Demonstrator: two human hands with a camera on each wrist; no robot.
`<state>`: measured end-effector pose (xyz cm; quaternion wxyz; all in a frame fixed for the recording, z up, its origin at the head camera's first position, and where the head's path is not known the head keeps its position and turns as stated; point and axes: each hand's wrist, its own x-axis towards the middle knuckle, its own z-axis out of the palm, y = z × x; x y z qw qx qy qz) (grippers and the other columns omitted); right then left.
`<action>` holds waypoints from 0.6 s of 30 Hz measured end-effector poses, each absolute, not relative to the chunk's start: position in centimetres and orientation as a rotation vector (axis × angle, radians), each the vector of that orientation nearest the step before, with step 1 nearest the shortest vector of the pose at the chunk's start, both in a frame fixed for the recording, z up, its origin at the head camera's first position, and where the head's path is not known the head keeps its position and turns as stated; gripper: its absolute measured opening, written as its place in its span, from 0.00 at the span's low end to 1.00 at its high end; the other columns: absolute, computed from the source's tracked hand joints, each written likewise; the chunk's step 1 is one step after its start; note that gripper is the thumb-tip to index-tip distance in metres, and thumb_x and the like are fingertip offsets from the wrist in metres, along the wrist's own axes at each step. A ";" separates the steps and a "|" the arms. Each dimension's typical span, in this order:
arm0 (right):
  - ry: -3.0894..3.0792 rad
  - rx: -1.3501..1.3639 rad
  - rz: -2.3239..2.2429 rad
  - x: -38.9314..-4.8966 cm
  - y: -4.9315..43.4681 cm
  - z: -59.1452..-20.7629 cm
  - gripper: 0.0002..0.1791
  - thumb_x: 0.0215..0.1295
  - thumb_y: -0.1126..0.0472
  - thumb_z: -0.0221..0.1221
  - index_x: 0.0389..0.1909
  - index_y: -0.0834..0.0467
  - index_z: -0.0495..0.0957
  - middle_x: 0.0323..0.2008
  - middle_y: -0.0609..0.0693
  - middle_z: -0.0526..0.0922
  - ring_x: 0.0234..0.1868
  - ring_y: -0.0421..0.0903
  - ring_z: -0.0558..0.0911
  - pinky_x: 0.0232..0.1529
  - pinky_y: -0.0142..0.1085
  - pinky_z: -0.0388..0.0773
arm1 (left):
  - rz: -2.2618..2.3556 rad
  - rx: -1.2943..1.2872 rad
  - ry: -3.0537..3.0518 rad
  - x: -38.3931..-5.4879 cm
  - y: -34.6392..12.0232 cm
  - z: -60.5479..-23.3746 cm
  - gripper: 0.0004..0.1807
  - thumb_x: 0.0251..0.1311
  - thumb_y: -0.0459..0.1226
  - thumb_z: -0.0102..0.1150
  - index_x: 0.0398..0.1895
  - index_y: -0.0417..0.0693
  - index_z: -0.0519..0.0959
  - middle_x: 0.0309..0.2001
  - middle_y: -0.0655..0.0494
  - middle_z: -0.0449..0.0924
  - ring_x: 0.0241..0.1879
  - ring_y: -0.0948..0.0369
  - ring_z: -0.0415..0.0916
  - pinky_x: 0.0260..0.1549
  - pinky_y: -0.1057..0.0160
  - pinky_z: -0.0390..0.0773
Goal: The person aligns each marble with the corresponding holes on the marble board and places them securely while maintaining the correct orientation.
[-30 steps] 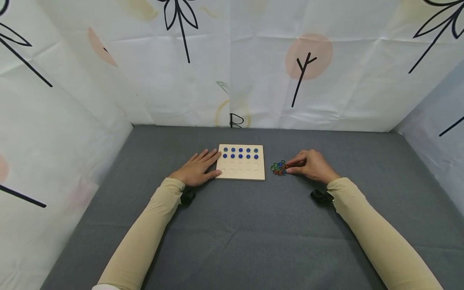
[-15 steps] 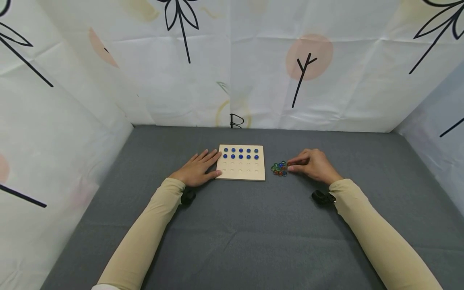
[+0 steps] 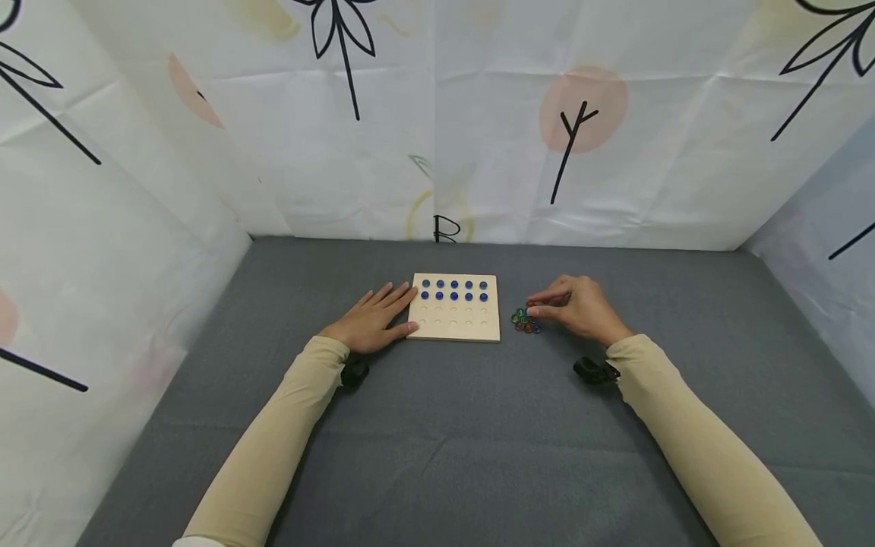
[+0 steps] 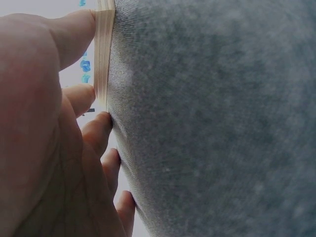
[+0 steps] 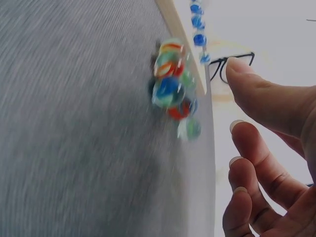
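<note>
A pale wooden board [image 3: 461, 330] lies on the grey cloth, its two far rows filled with blue marbles [image 3: 454, 296] and its two near rows showing bare hollows. Across its left edge rests my left hand [image 3: 369, 323], fingers spread, with the thumb and some fingertips touching the board. A small cluster of glass marbles [image 3: 525, 323], green, red and blue, sits to the right of the board. Just above the cluster, my right hand [image 3: 581, 308] pinches a reddish marble [image 3: 531, 304] between thumb and forefinger. In the right wrist view the thumb hides that marble.
Grey cloth [image 3: 437, 441] covers the table around the board and marbles. White printed sheets [image 3: 492, 152] stand as walls at the back and sides. A dark wrist camera [image 3: 595, 371] sits under the right wrist.
My right hand first drew slightly right with the reddish marble at its fingertips, then lifted and moved left over the cluster. My left hand and the board have stayed put.
</note>
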<state>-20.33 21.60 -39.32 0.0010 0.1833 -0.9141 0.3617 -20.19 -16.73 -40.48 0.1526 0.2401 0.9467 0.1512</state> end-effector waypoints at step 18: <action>-2.812 0.649 1.250 -20.8 16.6 -38.9 0.12 0.60 0.58 0.74 0.44 0.58 0.91 0.36 0.51 0.82 0.30 0.47 0.77 0.28 0.39 0.75 | 0.402 0.678 2.722 -20.4 -16.7 -40.6 0.41 0.77 0.57 0.44 0.84 0.52 0.45 0.82 0.49 0.41 0.80 0.46 0.35 0.76 0.41 0.36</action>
